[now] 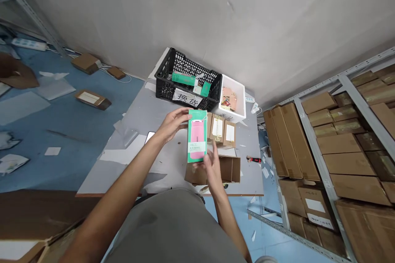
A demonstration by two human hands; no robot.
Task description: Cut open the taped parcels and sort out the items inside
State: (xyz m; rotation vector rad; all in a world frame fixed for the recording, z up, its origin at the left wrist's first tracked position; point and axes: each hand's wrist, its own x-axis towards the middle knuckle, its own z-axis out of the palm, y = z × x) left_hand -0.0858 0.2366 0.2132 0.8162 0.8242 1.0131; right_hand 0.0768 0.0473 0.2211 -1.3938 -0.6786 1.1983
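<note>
A green box point(197, 157) with a pink bottle-like item printed on its front is held upright above the table. My left hand point(173, 124) grips its upper left edge, fingers closed round the side. My right hand point(212, 165) holds the lower right corner, with the index finger pointing up beside the box. Below my right hand an open cardboard box point(232, 168) lies on the table, partly hidden by the hand and the green box. Just behind stand small brown cartons point(229, 132) with white labels.
A black plastic crate point(166, 90) holding green boxes and a white foam box point(219, 109) with papers stand at the table's point(123, 176) back. A red-black cutter point(254, 159) lies near the right edge. Metal shelves point(321, 172) with cartons rise on the right.
</note>
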